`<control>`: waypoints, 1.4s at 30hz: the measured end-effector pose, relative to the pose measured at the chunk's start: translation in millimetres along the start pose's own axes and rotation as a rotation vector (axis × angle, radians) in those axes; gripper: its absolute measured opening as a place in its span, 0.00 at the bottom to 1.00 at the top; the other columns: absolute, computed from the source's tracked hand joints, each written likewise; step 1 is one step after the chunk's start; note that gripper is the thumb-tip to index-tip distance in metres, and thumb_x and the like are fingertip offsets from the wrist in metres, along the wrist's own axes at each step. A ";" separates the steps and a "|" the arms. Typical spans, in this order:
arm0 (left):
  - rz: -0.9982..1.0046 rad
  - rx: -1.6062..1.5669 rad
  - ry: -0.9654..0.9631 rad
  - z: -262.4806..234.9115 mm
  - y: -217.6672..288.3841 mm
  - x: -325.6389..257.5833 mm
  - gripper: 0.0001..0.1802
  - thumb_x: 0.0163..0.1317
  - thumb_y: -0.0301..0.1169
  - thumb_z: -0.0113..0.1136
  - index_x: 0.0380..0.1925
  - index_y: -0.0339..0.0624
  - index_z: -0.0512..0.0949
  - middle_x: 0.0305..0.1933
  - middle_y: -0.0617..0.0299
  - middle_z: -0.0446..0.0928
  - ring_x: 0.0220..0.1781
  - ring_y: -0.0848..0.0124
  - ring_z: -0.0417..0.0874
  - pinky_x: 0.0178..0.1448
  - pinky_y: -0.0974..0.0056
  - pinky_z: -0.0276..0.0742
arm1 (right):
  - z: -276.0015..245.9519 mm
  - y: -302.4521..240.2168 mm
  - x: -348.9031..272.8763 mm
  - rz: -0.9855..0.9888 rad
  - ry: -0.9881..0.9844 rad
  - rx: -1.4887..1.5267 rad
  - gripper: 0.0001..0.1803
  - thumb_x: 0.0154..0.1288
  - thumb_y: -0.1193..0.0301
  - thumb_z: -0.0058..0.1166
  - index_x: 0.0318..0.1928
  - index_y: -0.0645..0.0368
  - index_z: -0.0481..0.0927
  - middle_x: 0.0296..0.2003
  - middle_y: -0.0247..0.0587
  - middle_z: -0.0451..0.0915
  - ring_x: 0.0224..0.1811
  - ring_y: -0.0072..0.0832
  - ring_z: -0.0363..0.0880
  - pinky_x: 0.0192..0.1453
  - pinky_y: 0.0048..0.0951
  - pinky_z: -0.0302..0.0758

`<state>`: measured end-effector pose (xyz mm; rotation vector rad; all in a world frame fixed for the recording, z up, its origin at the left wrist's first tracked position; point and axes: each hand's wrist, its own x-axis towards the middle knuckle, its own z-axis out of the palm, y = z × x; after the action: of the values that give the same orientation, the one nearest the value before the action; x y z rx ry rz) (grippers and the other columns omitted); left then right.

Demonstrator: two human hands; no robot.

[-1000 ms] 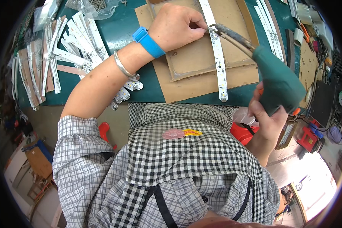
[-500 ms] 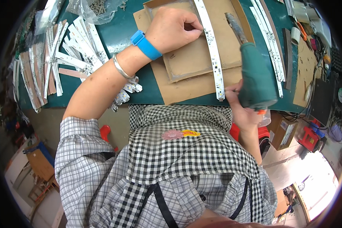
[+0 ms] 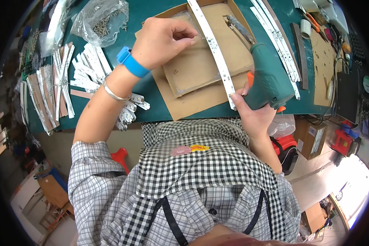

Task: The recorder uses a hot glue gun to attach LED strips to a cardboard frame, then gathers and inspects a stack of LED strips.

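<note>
A long white LED circuit strip (image 3: 217, 55) slants over a shallow cardboard tray (image 3: 180, 91), its near end against the thumb of my right hand (image 3: 256, 117). That same hand is closed around the handle of a green soldering gun (image 3: 270, 76) with an orange trigger, its metal tip pointing up over the tray. A small metal pin (image 3: 203, 38) sticks out from the strip's left edge. Just left of it is my left hand (image 3: 168, 39), thumb and forefinger parted, with nothing visible between them. The other fingers are curled and partly hidden.
Several white strips (image 3: 57, 84) lie in piles at the left, below a clear bag of small metal parts (image 3: 102, 26). More long strips (image 3: 274, 45) lie to the right, with a dark bar (image 3: 300, 57) and a brown board (image 3: 323, 69) beyond.
My left hand's fingers have parted and drawn back leftward from the strip, where the pin now shows. The soldering gun has tilted slightly, and my right thumb has come onto the strip's near end.
</note>
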<state>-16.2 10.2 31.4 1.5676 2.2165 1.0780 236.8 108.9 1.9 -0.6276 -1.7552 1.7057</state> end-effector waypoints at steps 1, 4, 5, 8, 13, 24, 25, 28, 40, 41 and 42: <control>0.018 0.043 -0.001 -5.3 5.8 0.6 0.08 0.53 0.26 0.70 0.34 0.39 0.86 0.32 0.58 0.85 0.32 0.69 0.86 0.37 0.67 0.81 | 0.9 -1.8 -0.6 0.000 0.021 0.022 0.20 0.56 0.87 0.63 0.48 0.64 0.72 0.33 0.36 0.78 0.31 0.19 0.77 0.34 0.21 0.76; 0.288 0.254 0.061 -17.6 28.3 -5.7 0.10 0.47 0.22 0.69 0.33 0.39 0.84 0.32 0.59 0.84 0.31 0.66 0.85 0.36 0.64 0.80 | -2.2 -5.6 -3.1 -0.011 0.008 -0.041 0.14 0.58 0.84 0.64 0.42 0.62 0.74 0.28 0.33 0.79 0.30 0.17 0.77 0.33 0.21 0.75; 0.399 0.244 0.067 -17.5 38.2 -10.3 0.11 0.45 0.22 0.68 0.32 0.39 0.84 0.33 0.59 0.84 0.32 0.65 0.84 0.36 0.63 0.80 | -1.8 -8.0 -3.7 -0.003 0.008 -0.040 0.14 0.58 0.84 0.63 0.43 0.62 0.74 0.28 0.33 0.79 0.31 0.17 0.77 0.33 0.21 0.75; 0.629 0.224 0.003 -10.7 79.0 -25.6 0.14 0.39 0.25 0.63 0.31 0.37 0.81 0.35 0.57 0.81 0.35 0.63 0.82 0.36 0.62 0.78 | 1.0 -14.8 -6.7 0.015 -0.006 0.021 0.19 0.58 0.86 0.61 0.46 0.62 0.70 0.29 0.33 0.76 0.32 0.18 0.77 0.35 0.22 0.75; 0.648 0.199 -0.075 4.0 97.0 -42.0 0.15 0.40 0.29 0.60 0.31 0.34 0.81 0.38 0.55 0.80 0.37 0.63 0.81 0.37 0.63 0.75 | -13.4 -11.3 -16.5 -0.066 -0.169 -0.013 0.42 0.50 0.95 0.58 0.66 0.64 0.59 0.35 0.37 0.68 0.35 0.24 0.75 0.43 0.28 0.77; 0.674 0.313 -0.204 3.2 100.1 -55.7 0.14 0.42 0.33 0.59 0.30 0.38 0.81 0.31 0.64 0.72 0.38 0.69 0.72 0.39 0.66 0.70 | -3.2 -21.8 -29.4 -0.020 -0.098 0.081 0.43 0.47 0.95 0.55 0.66 0.66 0.58 0.35 0.38 0.68 0.32 0.29 0.77 0.37 0.27 0.77; 0.648 0.337 -0.225 -3.7 97.9 -59.2 0.14 0.42 0.33 0.60 0.30 0.39 0.81 0.31 0.65 0.73 0.38 0.69 0.72 0.39 0.66 0.70 | -1.6 -23.5 -28.6 0.020 -0.068 0.168 0.42 0.48 0.95 0.54 0.66 0.67 0.58 0.35 0.38 0.68 0.32 0.29 0.78 0.36 0.27 0.77; 0.547 0.393 -0.317 -30.7 83.5 -70.2 0.13 0.46 0.33 0.59 0.32 0.41 0.81 0.34 0.66 0.76 0.40 0.68 0.75 0.42 0.65 0.73 | -14.8 -19.1 -18.8 -0.107 0.003 0.060 0.38 0.54 0.92 0.54 0.66 0.71 0.58 0.36 0.41 0.69 0.33 0.33 0.80 0.29 0.24 0.75; 0.063 0.365 -0.410 -123.4 24.8 -128.6 0.17 0.36 0.21 0.69 0.32 0.38 0.83 0.37 0.57 0.83 0.36 0.58 0.80 0.38 0.58 0.76 | -94.9 -1.2 24.7 -0.176 0.500 -0.407 0.26 0.56 0.86 0.63 0.56 0.69 0.73 0.37 0.38 0.80 0.34 0.21 0.78 0.38 0.22 0.75; 0.036 0.374 -0.417 -123.2 20.0 -132.1 0.17 0.36 0.20 0.69 0.32 0.38 0.83 0.37 0.56 0.83 0.36 0.58 0.80 0.39 0.58 0.76 | -106.5 5.7 34.5 -0.280 0.537 -0.426 0.25 0.55 0.84 0.65 0.54 0.68 0.74 0.37 0.37 0.81 0.34 0.20 0.78 0.40 0.23 0.76; 0.025 0.372 -0.400 -121.2 14.3 -137.9 0.16 0.36 0.20 0.69 0.32 0.38 0.83 0.37 0.56 0.83 0.36 0.58 0.80 0.39 0.58 0.76 | -121.4 8.7 39.8 -0.282 0.504 -0.596 0.24 0.54 0.81 0.67 0.52 0.67 0.74 0.36 0.36 0.81 0.34 0.21 0.78 0.41 0.25 0.76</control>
<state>-17.3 -162.4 95.7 1.7661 2.1957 0.3181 293.7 223.4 -4.3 -0.9141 -1.8482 0.7329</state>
